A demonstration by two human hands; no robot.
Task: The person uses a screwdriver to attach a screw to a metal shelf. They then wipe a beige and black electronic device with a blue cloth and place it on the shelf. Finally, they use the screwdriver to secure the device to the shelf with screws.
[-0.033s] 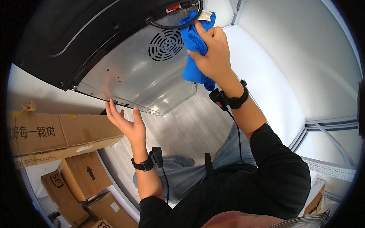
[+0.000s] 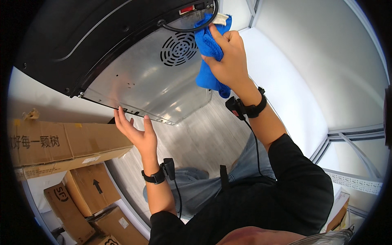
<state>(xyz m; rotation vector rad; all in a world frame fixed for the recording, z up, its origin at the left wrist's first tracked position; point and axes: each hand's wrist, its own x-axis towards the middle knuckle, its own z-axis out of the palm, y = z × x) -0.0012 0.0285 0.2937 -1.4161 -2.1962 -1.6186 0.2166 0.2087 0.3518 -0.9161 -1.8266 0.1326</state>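
Observation:
A large appliance with a bare metal panel (image 2: 143,77) and a black casing (image 2: 85,45) fills the upper left. Round slots form a vent (image 2: 179,49) in the panel. At its right edge my right hand (image 2: 229,61) holds a bunched blue cloth (image 2: 207,77), thumb and fingers closed on it. A pale tag (image 2: 221,18) sticks out at the cloth's top. A black cable (image 2: 179,30) loops across the cloth's upper part. My left hand (image 2: 138,132) has its fingers spread, their tips at the panel's lower left edge; it holds nothing.
Near the cable is a red switch (image 2: 187,10). Cardboard boxes (image 2: 94,188) are stacked on the left, a long carton (image 2: 49,143) on top. A white wall and metal frame bars (image 2: 351,134) stand on the right. Light wood-look floor (image 2: 192,143) lies below.

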